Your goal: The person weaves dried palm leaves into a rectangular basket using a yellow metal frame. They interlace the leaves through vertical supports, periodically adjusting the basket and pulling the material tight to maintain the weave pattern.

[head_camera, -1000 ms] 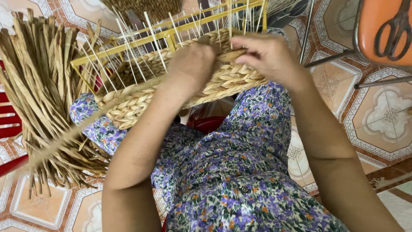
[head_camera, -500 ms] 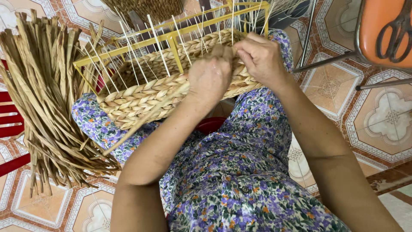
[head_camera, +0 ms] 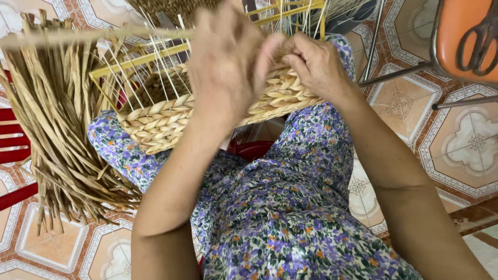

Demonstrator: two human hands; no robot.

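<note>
A partly woven basket [head_camera: 161, 122] of braided straw rests on my lap, with thin pale upright ribs and a yellow frame [head_camera: 136, 61] above it. My left hand [head_camera: 225, 57] is raised over the basket, gripping a long straw strand [head_camera: 78, 35] that stretches out to the left. My right hand [head_camera: 316, 65] pinches the weave at the basket's right rim, its fingers closed on the braid.
A big bundle of loose dried straw [head_camera: 49, 129] lies on the left, over a red stool [head_camera: 13, 150]. An orange chair seat with dark scissors [head_camera: 480, 39] stands at the upper right on metal legs. Patterned floor tiles surround my floral-clad legs.
My left hand has lifted and pulled a straw strand out leftward across the basket. The basket has tilted and shifted nearer; my right hand stays at the rim.
</note>
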